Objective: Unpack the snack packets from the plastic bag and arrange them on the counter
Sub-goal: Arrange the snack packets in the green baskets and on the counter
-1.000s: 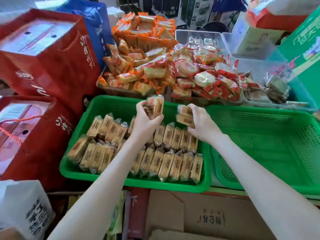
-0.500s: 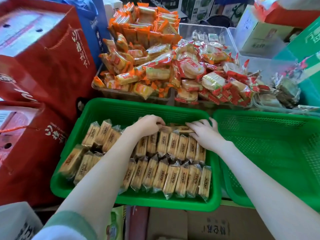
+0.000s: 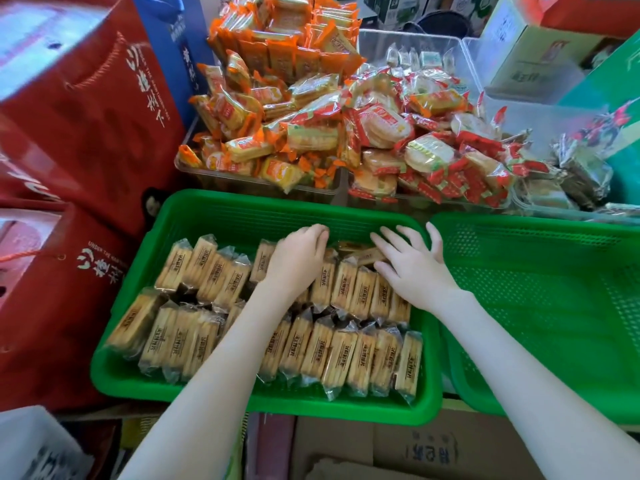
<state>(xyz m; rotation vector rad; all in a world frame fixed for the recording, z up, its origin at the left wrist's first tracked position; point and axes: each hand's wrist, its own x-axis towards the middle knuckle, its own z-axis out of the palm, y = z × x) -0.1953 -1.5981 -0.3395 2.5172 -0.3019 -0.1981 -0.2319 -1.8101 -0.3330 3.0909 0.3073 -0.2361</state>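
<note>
The fingers (image 3: 408,239) of the right hand (image 3: 414,271) are held straight and fanned apart, palm down, and are laid on a crosswise packet (image 3: 365,255) at the far right end of the back row. Nothing is gripped by them. The fingers (image 3: 317,235) of the left hand (image 3: 296,259) are bent downward at the knuckles over the tops of the packets in the same row, near the right hand but apart from it. Their tips are hidden, so whether a packet is pinched cannot be told.

The snack packets (image 3: 341,351), tan biscuits in clear wrap with dark print, are stood on edge in two rows inside the left green basket (image 3: 242,206) and are packed side by side. The front row is spread across nearly the whole width of the basket, and part of it is covered by the left forearm. A second green basket (image 3: 554,306) is set just beside the first, on its right.

Behind the baskets, orange-wrapped packets (image 3: 277,98) are heaped in a clear tray, and red-wrapped packets (image 3: 443,143) are heaped in the tray to the right of it. Red gift boxes (image 3: 86,116) are stacked at the left, close against the left green basket. A cardboard box (image 3: 415,452) is seen below the near rims
</note>
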